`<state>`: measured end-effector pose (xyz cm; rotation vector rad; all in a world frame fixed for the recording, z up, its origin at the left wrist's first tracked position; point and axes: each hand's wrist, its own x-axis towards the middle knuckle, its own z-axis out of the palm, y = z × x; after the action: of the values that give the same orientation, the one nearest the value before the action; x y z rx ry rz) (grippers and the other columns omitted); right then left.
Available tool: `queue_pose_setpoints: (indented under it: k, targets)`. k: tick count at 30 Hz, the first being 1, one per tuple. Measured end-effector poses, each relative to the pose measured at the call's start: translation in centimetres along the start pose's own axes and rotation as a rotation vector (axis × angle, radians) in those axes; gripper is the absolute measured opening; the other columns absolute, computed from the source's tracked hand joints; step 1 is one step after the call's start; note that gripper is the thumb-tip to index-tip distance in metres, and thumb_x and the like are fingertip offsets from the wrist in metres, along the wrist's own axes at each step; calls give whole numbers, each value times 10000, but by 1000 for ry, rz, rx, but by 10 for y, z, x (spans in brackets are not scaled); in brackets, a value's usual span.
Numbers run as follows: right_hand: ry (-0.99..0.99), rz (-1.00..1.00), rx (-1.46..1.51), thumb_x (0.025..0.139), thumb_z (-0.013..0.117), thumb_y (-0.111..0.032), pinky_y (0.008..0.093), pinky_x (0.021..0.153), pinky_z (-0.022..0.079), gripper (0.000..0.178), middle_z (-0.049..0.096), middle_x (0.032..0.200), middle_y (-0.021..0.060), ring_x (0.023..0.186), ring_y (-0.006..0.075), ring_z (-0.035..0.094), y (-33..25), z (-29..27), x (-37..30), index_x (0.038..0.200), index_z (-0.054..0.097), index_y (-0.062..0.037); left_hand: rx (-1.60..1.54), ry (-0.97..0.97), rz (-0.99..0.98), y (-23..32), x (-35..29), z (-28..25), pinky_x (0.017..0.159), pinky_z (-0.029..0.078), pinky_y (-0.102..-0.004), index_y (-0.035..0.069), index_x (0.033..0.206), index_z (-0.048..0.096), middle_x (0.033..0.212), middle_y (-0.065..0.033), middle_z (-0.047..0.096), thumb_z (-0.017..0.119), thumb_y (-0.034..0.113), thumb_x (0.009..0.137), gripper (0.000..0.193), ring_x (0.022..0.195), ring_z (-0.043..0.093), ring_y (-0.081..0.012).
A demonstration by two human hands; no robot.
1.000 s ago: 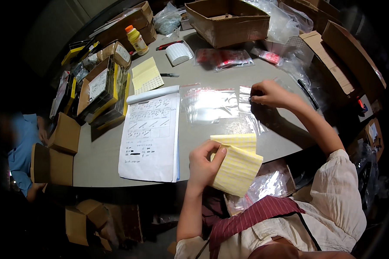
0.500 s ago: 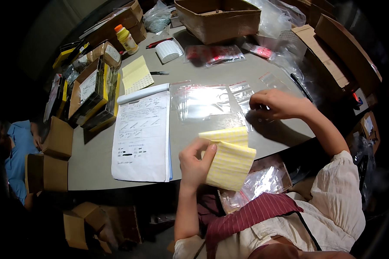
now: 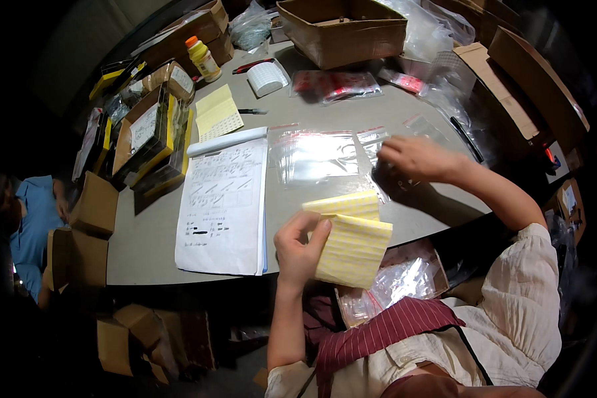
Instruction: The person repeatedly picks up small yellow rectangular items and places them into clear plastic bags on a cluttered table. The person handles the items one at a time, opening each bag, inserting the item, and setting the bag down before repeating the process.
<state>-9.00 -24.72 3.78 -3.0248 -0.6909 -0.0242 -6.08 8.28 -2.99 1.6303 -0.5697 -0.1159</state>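
Observation:
My left hand [image 3: 300,247] grips a folded yellow sheet of labels [image 3: 353,249] in front of the table's near edge, thumb on top. Pale rows run across the sheet, and one flap stands up behind the fold. Over a row of small clear zip bags [image 3: 371,140], my right hand [image 3: 418,159] hovers or touches down with its fingers curled together. Its fingertips are slightly blurred, and whatever they hold is hidden. To the left of that row lies a spread of larger clear zip bags [image 3: 318,156] with red seal lines.
A written notepad [image 3: 222,205] lies left of the bags. Behind it are a yellow label sheet [image 3: 217,113], a pen [image 3: 252,111], a white roll [image 3: 266,78] and a yellow bottle [image 3: 203,60]. Cardboard boxes [image 3: 341,40] ring the table. A box of clear bags [image 3: 404,278] sits at my lap.
My right hand has shifted slightly left over the small bags, its fingers still curled. My left hand keeps the yellow label sheet in nearly the same place. The whole view has tilted a little.

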Motion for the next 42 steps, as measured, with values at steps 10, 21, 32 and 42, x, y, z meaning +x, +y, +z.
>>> queue_pose_setpoints:
  k: [10,21,32,42]
  targets:
    - [144,460,600,928,775,-401,400,808,502,505,664,1051,130,957,290,641,24,-15,-32,1217,588,-30,-83,9,-89,7,-1,1,587,396,-250,-25,890,710,792,-13,675,755,73,907,109,679,530,-64]
    - [-276,648,42,923,663,-254,496,796,553,329,729,925,229,868,425,702,34,-13,-70,1133,736,-11,-69,-6,-83,-2,-2,0,579,369,-244,-39,876,681,764,4,631,730,47,892,101,669,482,-53]
    - [-72,460,857,913,712,-82,301,648,546,229,698,989,96,717,164,660,14,-22,-72,1110,630,3,-99,0,-161,-1,-3,-2,621,381,-236,-53,900,669,807,4,634,732,77,918,145,719,517,-59]
    - [204,222,251,844,651,-22,449,769,535,254,694,1026,158,883,359,671,91,-1,-30,1096,621,-28,13,-290,89,7,1,-8,625,434,-286,-33,813,696,749,-77,659,753,80,811,126,676,588,-147]
